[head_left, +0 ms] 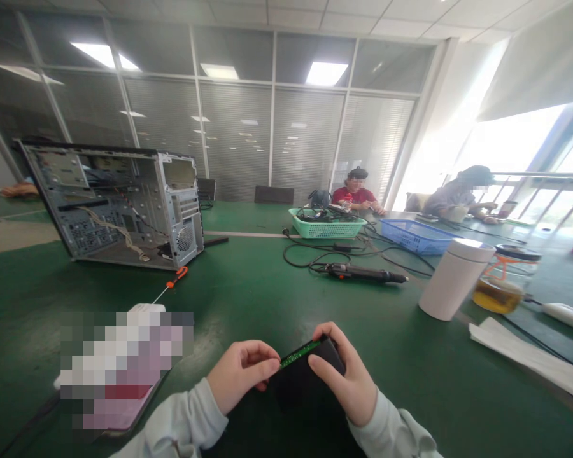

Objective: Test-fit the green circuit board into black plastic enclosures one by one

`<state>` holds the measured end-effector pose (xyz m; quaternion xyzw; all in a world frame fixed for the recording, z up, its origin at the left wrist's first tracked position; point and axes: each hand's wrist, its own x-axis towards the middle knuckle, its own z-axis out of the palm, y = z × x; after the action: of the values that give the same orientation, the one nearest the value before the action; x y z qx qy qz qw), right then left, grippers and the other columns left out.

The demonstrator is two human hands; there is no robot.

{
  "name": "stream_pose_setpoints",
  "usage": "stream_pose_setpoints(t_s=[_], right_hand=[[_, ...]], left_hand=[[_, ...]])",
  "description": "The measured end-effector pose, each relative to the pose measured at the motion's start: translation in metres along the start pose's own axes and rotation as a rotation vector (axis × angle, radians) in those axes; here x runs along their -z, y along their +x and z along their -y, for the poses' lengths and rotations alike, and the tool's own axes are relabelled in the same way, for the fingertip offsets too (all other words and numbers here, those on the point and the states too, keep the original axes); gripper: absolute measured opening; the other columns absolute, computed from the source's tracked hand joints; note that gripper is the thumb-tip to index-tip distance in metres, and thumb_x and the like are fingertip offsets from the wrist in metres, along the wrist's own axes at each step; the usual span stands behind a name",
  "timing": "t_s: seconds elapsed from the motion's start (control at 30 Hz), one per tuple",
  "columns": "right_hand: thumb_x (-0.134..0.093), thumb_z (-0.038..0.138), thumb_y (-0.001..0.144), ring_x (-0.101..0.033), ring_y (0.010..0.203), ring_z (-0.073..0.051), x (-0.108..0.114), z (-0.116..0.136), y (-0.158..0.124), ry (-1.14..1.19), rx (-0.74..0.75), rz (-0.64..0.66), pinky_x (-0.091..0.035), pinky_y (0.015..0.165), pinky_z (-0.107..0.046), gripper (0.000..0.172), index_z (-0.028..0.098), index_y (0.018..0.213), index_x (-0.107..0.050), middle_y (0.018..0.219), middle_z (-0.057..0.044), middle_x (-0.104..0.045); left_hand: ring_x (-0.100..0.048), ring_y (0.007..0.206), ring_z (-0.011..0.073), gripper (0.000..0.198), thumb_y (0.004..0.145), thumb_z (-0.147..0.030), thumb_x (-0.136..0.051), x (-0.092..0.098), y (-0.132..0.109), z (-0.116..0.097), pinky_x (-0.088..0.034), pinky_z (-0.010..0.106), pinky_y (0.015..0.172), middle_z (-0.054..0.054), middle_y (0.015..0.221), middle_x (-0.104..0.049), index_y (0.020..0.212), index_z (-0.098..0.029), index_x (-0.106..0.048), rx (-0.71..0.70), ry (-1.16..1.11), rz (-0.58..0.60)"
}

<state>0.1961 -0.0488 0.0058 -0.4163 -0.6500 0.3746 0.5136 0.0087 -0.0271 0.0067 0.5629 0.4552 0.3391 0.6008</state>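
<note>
A flat black case (305, 380) with a green circuit board (300, 353) along its upper edge is held over the near side of the table. My right hand (346, 375) grips its right end, thumb across the front face and fingers behind. At the left end of the board, my left hand (246, 369) pinches with thumb and index finger; exactly what sits between those fingertips is hidden. The lower part of the case blends into the dark area below it.
An open computer tower (117, 203) stands at the left, an orange-handled screwdriver (176, 277) before it. Beyond my hands lie a black electric screwdriver (363, 273), cables, a green basket (327, 228) and a blue basket (413, 237). A white bottle (453, 280) stands right. People sit opposite.
</note>
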Motion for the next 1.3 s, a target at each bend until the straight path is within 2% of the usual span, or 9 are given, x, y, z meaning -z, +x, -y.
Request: stream_pose_setpoints(t_s=[0.23,0.53,0.67,0.77,0.97,1.03,1.13,1.2,1.3], right_hand=[[-0.050,0.030,0.066,-0.038,0.056,-0.011,-0.002,-0.001,0.001,0.153,-0.179,0.094,-0.031,0.051,-0.020,0.026,0.017,0.087,-0.041,0.067,0.003,-0.041],[-0.053,0.028,0.062,-0.041,0.056,-0.011,-0.005,-0.002,0.001,0.184,-0.231,0.138,-0.033,0.050,-0.021,0.025,0.017,0.084,-0.045,0.066,0.002,-0.045],[-0.053,0.027,0.061,-0.043,0.058,-0.012,-0.007,-0.005,0.000,0.173,-0.225,0.150,-0.034,0.051,-0.021,0.031,0.017,0.089,-0.047,0.068,0.002,-0.047],[-0.053,0.026,0.060,-0.044,0.058,-0.012,-0.008,-0.006,0.000,0.189,-0.239,0.152,-0.035,0.051,-0.021,0.037,0.017,0.095,-0.046,0.068,0.002,-0.047],[-0.053,0.029,0.061,-0.046,0.055,-0.012,-0.008,-0.002,-0.001,0.229,-0.304,0.178,-0.035,0.048,-0.022,0.039,0.019,0.098,-0.045,0.070,0.002,-0.049],[-0.054,0.029,0.061,-0.046,0.054,-0.012,-0.008,0.001,-0.002,0.269,-0.323,0.160,-0.036,0.047,-0.021,0.043,0.019,0.102,-0.043,0.072,0.001,-0.050],[-0.055,0.030,0.061,-0.046,0.051,-0.011,-0.005,0.000,-0.001,0.339,-0.359,0.119,-0.036,0.044,-0.020,0.050,0.020,0.108,-0.040,0.068,0.003,-0.049],[-0.056,0.032,0.062,-0.045,0.049,-0.011,-0.002,-0.003,0.001,0.352,-0.381,0.102,-0.035,0.041,-0.018,0.051,0.019,0.109,-0.040,0.064,0.004,-0.046],[-0.054,0.039,0.066,-0.040,0.042,-0.008,0.001,-0.009,0.004,0.332,-0.390,0.119,-0.029,0.036,-0.016,0.050,0.017,0.109,-0.040,0.056,0.005,-0.043]], left_hand=[[-0.057,0.056,0.0124,0.027,0.060,-0.038,-0.062,-0.001,0.000,-0.004,-0.041,0.021,0.049,0.002,0.063,-0.062,0.066,-0.012,-0.058,0.015,0.000,-0.055],[-0.050,0.040,0.0096,0.016,0.059,-0.031,-0.049,-0.005,0.002,0.000,-0.038,0.020,0.040,-0.005,0.048,-0.050,0.066,-0.017,-0.049,0.059,0.000,-0.080],[-0.049,0.044,0.0107,0.032,0.060,-0.024,-0.040,-0.003,0.000,0.005,-0.038,0.021,0.043,-0.002,0.054,-0.053,0.084,-0.014,-0.059,-0.014,0.070,0.003],[-0.050,0.049,0.0121,0.035,0.068,-0.026,-0.037,-0.001,-0.004,0.006,-0.038,0.021,0.045,0.001,0.062,-0.058,0.087,-0.013,-0.063,-0.077,0.159,0.082],[-0.052,0.057,0.0139,0.032,0.074,-0.040,-0.044,-0.006,-0.009,0.002,-0.038,0.020,0.049,0.001,0.061,-0.058,0.073,-0.015,-0.063,-0.141,0.345,0.014],[-0.052,0.055,0.0143,0.033,0.074,-0.042,-0.043,-0.005,-0.005,0.005,-0.039,0.022,0.049,0.000,0.057,-0.058,0.067,-0.016,-0.062,-0.111,0.267,-0.081],[-0.049,0.043,0.0141,0.039,0.076,-0.043,-0.035,0.000,0.006,0.010,-0.037,0.023,0.040,0.000,0.046,-0.054,0.065,-0.015,-0.059,0.068,0.043,-0.219],[-0.047,0.036,0.0134,0.042,0.076,-0.041,-0.029,0.004,0.012,0.011,-0.034,0.022,0.035,0.000,0.040,-0.051,0.068,-0.012,-0.059,0.193,-0.105,-0.201],[-0.049,0.036,0.0117,0.042,0.075,-0.037,-0.030,0.008,0.013,0.007,-0.032,0.020,0.035,0.002,0.046,-0.057,0.085,-0.009,-0.059,0.186,-0.289,-0.138]])
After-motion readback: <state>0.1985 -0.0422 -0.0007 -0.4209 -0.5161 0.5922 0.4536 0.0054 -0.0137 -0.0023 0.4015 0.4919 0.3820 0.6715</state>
